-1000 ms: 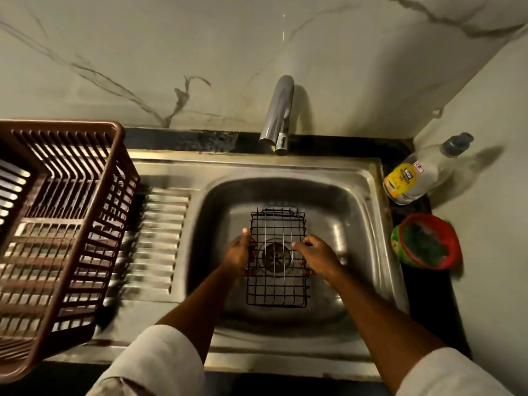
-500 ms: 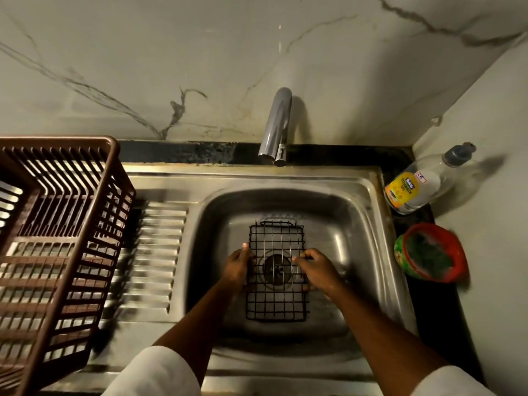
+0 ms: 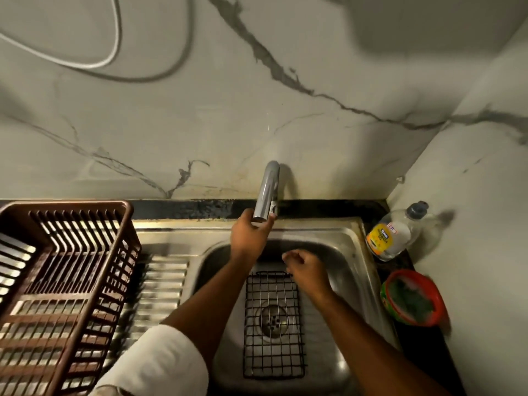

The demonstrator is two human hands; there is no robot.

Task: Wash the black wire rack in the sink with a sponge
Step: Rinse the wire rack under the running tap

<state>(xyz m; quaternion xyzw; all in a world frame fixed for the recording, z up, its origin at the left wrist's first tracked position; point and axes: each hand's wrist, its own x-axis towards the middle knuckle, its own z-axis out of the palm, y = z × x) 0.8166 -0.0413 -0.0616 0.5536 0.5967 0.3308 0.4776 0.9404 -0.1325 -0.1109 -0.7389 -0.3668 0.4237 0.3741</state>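
Inside steel sink (image 3: 354, 252): black wire rack (image 3: 273, 324), flat.

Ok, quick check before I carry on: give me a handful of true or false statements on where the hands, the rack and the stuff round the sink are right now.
1. The left hand is at the tap spout. True.
2. The right hand grips the black wire rack. False: it hovers above the rack's far end, fingers loosely curled, holding nothing.
3. The rack lies flat in the sink over the drain. True.
4. The brown dish basket sits right of the sink. False: it is on the left, on the draining board.
5. A sponge is in one hand. False: neither hand holds one.
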